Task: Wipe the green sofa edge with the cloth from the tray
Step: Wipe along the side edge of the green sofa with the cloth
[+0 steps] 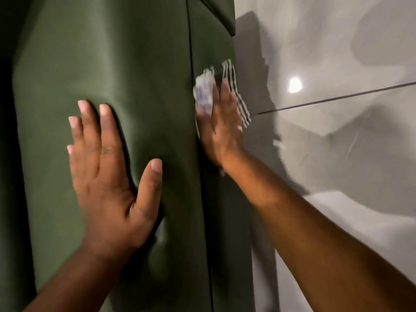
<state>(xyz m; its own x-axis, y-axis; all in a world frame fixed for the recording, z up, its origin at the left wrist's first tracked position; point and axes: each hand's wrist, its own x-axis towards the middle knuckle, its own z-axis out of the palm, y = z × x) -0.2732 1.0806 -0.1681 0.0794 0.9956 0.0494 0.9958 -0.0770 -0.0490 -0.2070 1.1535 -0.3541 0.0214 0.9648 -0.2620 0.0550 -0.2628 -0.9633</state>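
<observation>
From my feed, a dark green fabric sofa (108,64) fills the left and centre of the view, its upholstery smooth with a vertical seam running down right of centre. My left hand (108,176) lies flat on the broad green panel, fingers spread wide and holding nothing, the palm pressing a shallow dent into the padding. My right hand (221,129) is on the narrow strip of sofa right of the seam, at the sofa edge (216,52), fingers stretched out and pressed flat over a white cloth with dark stripes (234,86). The cloth sits between that hand and the fabric: a bunched, patterned part shows just left of the fingers, and the striped part shows above and to the right of them, reaching the outer edge of the sofa. The cloth and the right hand are blurred, so I cannot tell the pattern closely. To the right of the sofa lies a glossy grey tiled floor (337,143) with a dark grout line (337,97) and a bright spot of reflected light (295,84).
</observation>
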